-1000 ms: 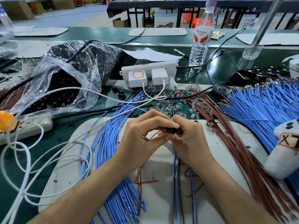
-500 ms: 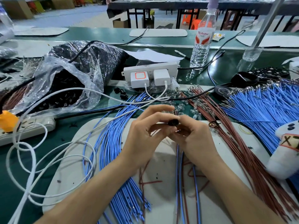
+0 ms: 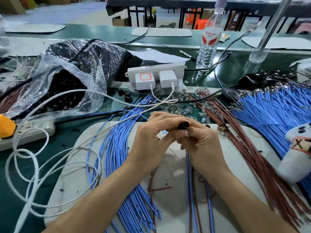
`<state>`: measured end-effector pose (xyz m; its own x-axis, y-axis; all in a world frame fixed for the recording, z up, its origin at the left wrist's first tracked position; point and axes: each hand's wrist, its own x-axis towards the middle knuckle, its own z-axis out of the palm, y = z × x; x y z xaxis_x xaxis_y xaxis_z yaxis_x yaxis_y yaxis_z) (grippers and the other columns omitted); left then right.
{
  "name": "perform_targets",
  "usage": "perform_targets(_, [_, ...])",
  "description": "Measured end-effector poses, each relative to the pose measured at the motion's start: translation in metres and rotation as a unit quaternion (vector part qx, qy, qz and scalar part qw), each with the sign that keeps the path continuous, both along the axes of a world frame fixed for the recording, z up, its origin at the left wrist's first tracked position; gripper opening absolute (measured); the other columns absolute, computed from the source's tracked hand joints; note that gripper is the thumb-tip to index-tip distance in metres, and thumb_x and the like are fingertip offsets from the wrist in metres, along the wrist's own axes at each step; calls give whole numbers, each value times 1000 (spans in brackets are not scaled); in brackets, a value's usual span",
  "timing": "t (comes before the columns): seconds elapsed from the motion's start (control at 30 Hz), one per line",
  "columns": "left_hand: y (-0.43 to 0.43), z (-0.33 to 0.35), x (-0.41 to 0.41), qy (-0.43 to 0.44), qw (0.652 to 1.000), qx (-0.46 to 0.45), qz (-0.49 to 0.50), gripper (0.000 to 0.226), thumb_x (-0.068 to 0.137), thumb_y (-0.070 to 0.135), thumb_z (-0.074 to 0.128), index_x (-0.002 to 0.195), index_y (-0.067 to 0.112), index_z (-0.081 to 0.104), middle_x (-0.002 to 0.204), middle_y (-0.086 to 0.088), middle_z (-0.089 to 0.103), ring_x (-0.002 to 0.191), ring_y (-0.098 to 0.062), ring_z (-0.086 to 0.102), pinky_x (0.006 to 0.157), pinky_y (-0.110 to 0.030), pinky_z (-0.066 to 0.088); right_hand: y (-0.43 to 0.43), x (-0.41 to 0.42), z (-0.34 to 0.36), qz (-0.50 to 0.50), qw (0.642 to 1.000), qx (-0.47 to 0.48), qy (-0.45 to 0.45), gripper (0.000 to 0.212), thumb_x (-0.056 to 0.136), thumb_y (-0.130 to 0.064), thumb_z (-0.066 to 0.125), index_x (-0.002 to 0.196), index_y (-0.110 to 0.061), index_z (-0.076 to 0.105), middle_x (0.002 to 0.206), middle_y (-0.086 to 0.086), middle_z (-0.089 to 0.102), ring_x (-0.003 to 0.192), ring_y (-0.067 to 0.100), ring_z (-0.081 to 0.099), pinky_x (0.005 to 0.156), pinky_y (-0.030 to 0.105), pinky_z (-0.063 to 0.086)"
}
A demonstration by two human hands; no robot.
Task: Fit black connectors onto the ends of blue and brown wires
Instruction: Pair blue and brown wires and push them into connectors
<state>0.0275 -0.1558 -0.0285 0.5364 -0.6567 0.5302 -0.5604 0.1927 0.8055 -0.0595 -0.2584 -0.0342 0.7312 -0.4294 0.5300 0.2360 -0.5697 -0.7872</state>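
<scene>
so the small black cylindrical plastic connector is up off the table, right between both hands at the middle of the view; left hand has its fingertips curled over and pinching it from the left; right hand is bunched up tight against the left one, fingers curled in under the connector, and it looks like it's gripping the thin blue and brown wires that drop out from beneath it toward the near edge; can't see the actual wire ends, they're buried in the fingers

all of that hovers over a pale grey rounded mat on the dark green table; to the left on the mat there's a loose bundle of blue wires, to the right a long sheaf of brown wires, and past that a big fan of blue wires with metal tips

just behind the hands: a scatter of little clear plastic bits and a few stray black connectors; further back a white power strip with two white chargers plugged in; off to the left a crinkly clear plastic bag full of black connectors; a looping white cable sprawls at the near left; clear water bottle with a red and white label stands at the back
</scene>
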Motion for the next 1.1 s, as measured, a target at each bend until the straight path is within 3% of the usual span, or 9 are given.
perform_targets(0.2, [1, -1, -1, 41, 999, 7, 20, 26, 76, 8, 73, 101, 11, 73, 92, 9, 69, 96, -10, 57, 83, -11, 42, 0, 2, -2, -54, 996, -72, 28, 18, 81, -14, 63, 76, -2, 75, 71, -1, 63, 55, 8, 53, 52, 29, 45])
perform_targets(0.37, [-2, 0, -4, 66, 997, 9, 28, 22, 80, 24, 67, 102, 24, 70, 94, 11, 70, 92, -8, 61, 77, -12, 42, -14, -8, 15, -17, 967, -203, 151, 16, 79, -10, 75, 93, -4, 74, 87, 9, 67, 80, 23, 59, 73, 30, 47])
perform_targets(0.43, [-3, -2, -4, 72, 997, 13, 32, 22, 81, 21, 66, 102, 23, 69, 96, 7, 72, 91, -9, 65, 79, -14, 45, -35, -15, 28, -26, 965, -190, 177, 25, 76, 3, 70, 98, -9, 74, 89, 2, 66, 82, 13, 60, 77, 22, 47])
perform_targets(0.5, [-2, -3, -3, 82, 996, 17, 28, 21, 83, 13, 67, 101, 25, 68, 95, 6, 72, 90, -9, 67, 82, -17, 49, -58, -28, 40, -93, 968, -150, 177, 34, 74, 12, 59, 92, -14, 73, 79, -9, 63, 70, 0, 57, 67, 6, 43])
perform_targets(0.57, [-2, -3, -2, 88, 996, 25, 24, 26, 84, 7, 66, 101, 27, 67, 94, 9, 72, 91, -9, 68, 86, -20, 50, -80, -38, 43, -164, 941, -130, 266, 27, 75, 6, 60, 82, -18, 68, 73, -13, 61, 64, -3, 55, 59, 4, 39])
perform_targets(0.67, [-1, -3, -3, 62, 997, 41, 27, 24, 84, 14, 66, 105, 27, 67, 96, 10, 72, 93, -8, 67, 87, -21, 51, -93, -40, 31, -193, 884, -128, 406, 16, 77, -5, 68, 75, -21, 65, 72, -10, 60, 65, 3, 49, 64, 21, 36])
perform_targets(0.8, [-2, -3, -3, 40, 997, 59, 21, 28, 86, 5, 66, 105, 26, 67, 95, 10, 73, 91, -4, 67, 81, -15, 49, -92, -36, 28, -195, 876, -135, 421, 22, 77, -7, 71, 67, -26, 66, 68, -11, 59, 67, 7, 51, 64, 22, 37])
perform_targets(1.0, [-2, -4, -3, 28, 997, 65, 12, 30, 86, 4, 66, 103, 29, 67, 94, 11, 72, 89, -4, 66, 77, -12, 47, -89, -37, 28, -186, 888, -121, 402, 17, 78, -11, 70, 70, -25, 64, 67, -12, 57, 62, -4, 49, 49, 7, 29])
perform_targets(1.1, [-2, -5, -3, 25, 998, 65, 8, 28, 86, 5, 67, 103, 27, 68, 93, 11, 72, 89, -4, 67, 76, -11, 46, -84, -37, 31, -182, 899, -112, 383, 14, 77, -24, 74, 68, -24, 64, 64, -11, 60, 62, -2, 51, 49, 8, 32])
